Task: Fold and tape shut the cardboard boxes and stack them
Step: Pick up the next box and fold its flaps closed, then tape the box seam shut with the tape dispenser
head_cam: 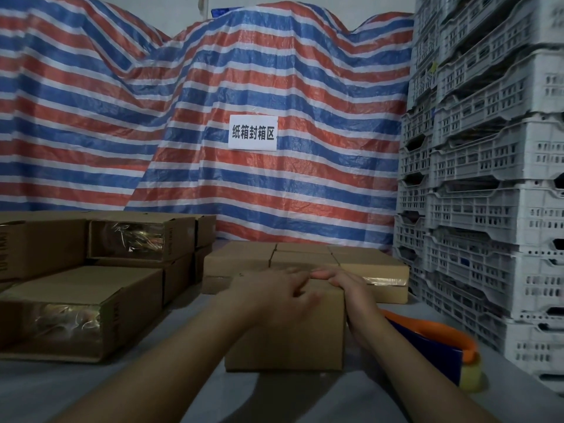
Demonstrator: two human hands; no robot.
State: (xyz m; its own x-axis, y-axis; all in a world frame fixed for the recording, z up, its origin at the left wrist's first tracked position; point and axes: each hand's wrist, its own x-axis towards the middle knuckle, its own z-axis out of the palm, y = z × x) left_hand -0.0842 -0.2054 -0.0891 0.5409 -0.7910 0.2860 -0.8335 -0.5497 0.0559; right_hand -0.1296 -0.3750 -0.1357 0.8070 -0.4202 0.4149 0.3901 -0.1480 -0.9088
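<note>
A small brown cardboard box (293, 340) stands on the grey table in front of me. My left hand (274, 290) lies flat on its top with the fingers spread. My right hand (345, 285) rests along the box's top right edge, its fingers curled over the far edge. Just right of the box lies a tape dispenser (439, 346) with an orange handle, a blue body and a yellowish roll. Behind the box sits a low group of closed boxes (308, 257).
Taped boxes (91, 288) are stacked on the left of the table. Tall stacks of grey plastic crates (488, 178) stand close on the right. A striped red, blue and white tarp (213, 117) with a white paper sign (252, 132) hangs behind.
</note>
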